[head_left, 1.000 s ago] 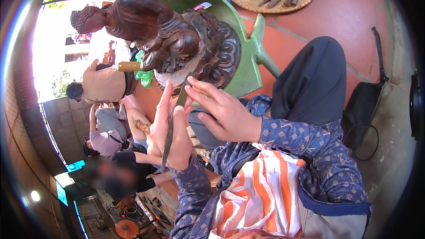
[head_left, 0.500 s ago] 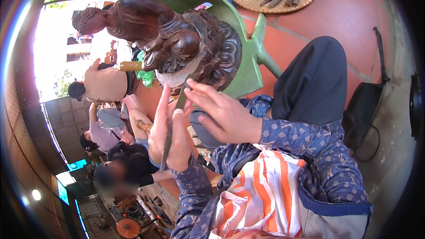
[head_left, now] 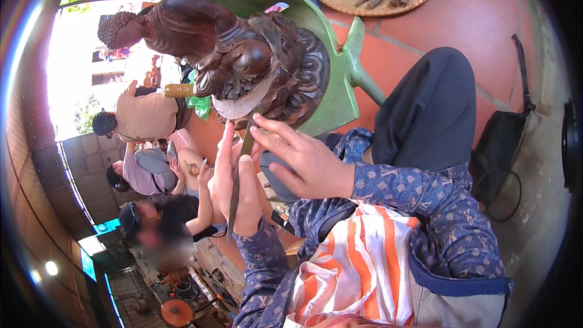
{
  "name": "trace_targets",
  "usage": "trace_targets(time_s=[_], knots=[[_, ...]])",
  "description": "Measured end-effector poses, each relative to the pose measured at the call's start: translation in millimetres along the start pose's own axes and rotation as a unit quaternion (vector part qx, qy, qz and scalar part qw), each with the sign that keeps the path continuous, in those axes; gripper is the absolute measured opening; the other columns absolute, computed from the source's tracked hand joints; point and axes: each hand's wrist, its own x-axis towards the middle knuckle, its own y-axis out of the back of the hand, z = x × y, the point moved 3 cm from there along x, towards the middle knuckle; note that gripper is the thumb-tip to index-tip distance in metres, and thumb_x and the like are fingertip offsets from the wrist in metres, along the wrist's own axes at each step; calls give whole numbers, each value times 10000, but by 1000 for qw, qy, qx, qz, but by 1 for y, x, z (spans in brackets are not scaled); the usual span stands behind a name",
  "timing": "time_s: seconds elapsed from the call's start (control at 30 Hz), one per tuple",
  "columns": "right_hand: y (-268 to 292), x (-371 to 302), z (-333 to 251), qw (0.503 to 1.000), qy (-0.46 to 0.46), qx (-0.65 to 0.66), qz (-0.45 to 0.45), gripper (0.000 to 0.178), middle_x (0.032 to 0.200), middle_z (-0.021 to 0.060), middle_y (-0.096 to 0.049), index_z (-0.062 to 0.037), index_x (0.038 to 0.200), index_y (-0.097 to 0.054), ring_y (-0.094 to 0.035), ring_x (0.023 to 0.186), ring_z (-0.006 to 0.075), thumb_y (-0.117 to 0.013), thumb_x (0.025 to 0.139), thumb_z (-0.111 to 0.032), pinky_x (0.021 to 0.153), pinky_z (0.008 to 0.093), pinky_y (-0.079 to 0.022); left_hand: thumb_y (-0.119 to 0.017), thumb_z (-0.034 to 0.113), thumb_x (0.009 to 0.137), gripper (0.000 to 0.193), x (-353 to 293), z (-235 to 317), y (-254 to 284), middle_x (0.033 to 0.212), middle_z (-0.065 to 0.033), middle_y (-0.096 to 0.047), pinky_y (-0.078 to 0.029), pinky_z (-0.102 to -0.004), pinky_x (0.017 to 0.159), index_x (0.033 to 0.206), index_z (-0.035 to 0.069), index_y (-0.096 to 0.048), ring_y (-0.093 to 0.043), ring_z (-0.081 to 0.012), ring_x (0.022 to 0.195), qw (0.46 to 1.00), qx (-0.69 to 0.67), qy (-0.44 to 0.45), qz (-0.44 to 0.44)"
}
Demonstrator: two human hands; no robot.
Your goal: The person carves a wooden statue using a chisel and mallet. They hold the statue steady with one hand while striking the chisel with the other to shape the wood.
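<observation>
A narrow, dark grey-green flat strip (head_left: 248, 140) lies across my left hand (head_left: 238, 191); whether it is a tool or folded abrasive I cannot tell. The left thumb presses it against the fingers, which point up. My right hand (head_left: 313, 161) has its fingertips on the strip's upper end, its thumb held apart below. Just beyond the fingertips is a dark brown carved wooden statue (head_left: 200, 27) of a seated robed figure, lying tilted with its head to the left. A pale patch (head_left: 240, 104) shows on its base. Neither hand visibly touches the statue.
The statue rests in a green plastic chair (head_left: 343, 94). A round woven tray (head_left: 419, 9) of dark handled tools lies on the red tile floor (head_left: 449, 30). A black bag (head_left: 501, 140) is at the right wall. People (head_left: 173, 215) sit at left; a phone (head_left: 282, 220) lies below my hands.
Both hands and the strip have shifted slightly downward, keeping the same hold. The person in black at left has raised and turned, with an arm now nearer my left hand.
</observation>
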Motion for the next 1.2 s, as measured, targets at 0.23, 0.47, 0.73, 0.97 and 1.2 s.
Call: trace_targets(time_s=[0.23,0.47,0.73,0.97,1.2], knots=[[-3,-3,0,1000,22,-16,12,683,1501,228,-339,11,1447,-371,-509,1250,404,-613,809,-24,980,424,-478,-449,-55,917,494,-6,-7,-1,1130,-157,-635,-538,-299,895,1411,-59,-447,-654,-196,1011,998,46,-29,11],[1,-3,2,1000,-10,-12,17,661,1495,215,-356,11,1436,-389,-494,1275,399,-605,812,-7,1000,415,-475,-444,-32,930,463,-4,-11,-5,1161,-175,-638,-518,-318,929,1391,-70,-468,-640,-210,1049,997,67,-25,-6],[0,-5,3,1000,-11,-13,13,653,1500,212,-353,16,1424,-404,-497,1276,390,-607,804,-5,997,408,-482,-452,-18,929,460,-8,-18,-7,1217,-214,-624,-521,-324,912,1385,-71,-475,-645,-228,1063,998,56,-42,4],[3,-4,4,1000,-15,-11,14,659,1508,216,-340,5,1435,-394,-478,1296,394,-598,808,-12,992,418,-486,-447,-10,940,462,-7,-20,-7,1207,-210,-616,-518,-326,920,1397,-81,-445,-632,-237,1098,993,100,-55,-6],[10,-2,7,999,-11,-32,2,658,1520,191,-337,-6,1439,-392,-479,1305,369,-610,819,-32,1002,409,-481,-428,-4,971,473,-11,-19,-11,1266,-236,-561,-487,-354,995,1432,-92,-377,-608,-275,1140,997,78,-17,-18]])
